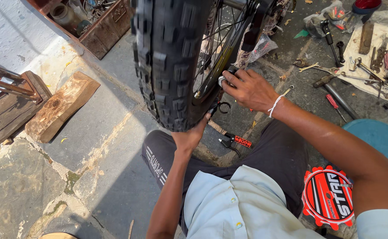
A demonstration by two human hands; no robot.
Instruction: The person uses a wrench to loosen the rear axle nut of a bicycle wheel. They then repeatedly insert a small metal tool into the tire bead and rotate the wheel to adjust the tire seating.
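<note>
Left hand props the knobby tyre from below; right hand, fingers closed on the hub axle; tyre could roll off that light grip onto floor tools

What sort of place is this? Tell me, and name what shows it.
Probably an outdoor bicycle repair spot: a knobby bicycle wheel held by the left hand and right hand, hand tools spread out, stone paving.

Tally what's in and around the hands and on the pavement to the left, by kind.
Black knobby rubber bicycle tyre: 1
Hands, left hand and right hand: 2
Rough brown wooden block: 1
Black pliers with red-marked handle: 1
Total: 5
</note>
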